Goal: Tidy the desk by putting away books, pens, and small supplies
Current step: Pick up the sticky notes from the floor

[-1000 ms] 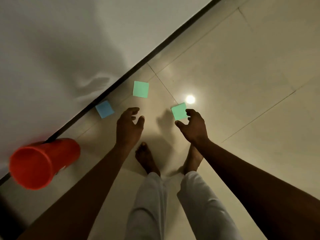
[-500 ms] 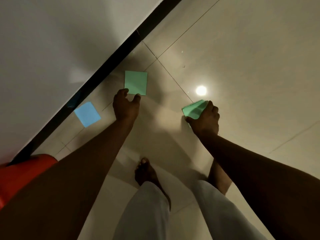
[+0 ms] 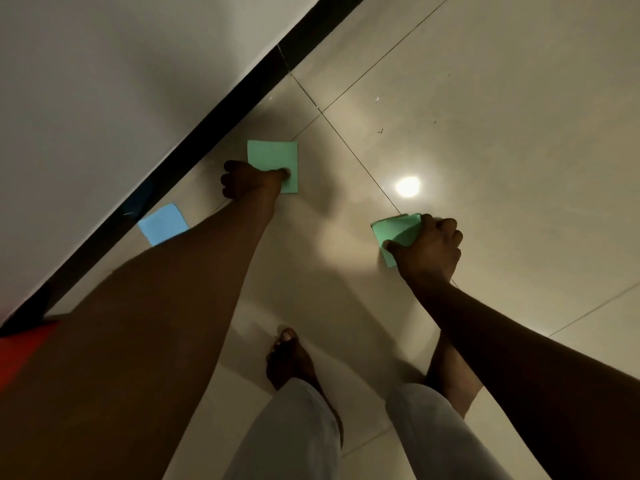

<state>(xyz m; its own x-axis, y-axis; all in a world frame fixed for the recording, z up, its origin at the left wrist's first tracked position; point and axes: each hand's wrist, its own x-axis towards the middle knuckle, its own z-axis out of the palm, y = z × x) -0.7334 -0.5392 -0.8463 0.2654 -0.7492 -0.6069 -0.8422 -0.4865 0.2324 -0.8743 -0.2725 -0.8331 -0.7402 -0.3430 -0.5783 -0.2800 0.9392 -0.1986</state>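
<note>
Left hand: thumb pinching the far green sticky note at its near edge, on the floor.
Right hand: clenched round the near green sticky note, which is curled.
Blue sticky note: loose, at 8 o'clock from my left; that hand is nearer.

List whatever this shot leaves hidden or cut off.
Red object: head view, cut by the left edge and forearm.
Blue note: corner behind that forearm.
Bent green note: part under the right hand.
Left hand: its own knuckles hide its hold on the flat green note.
</note>
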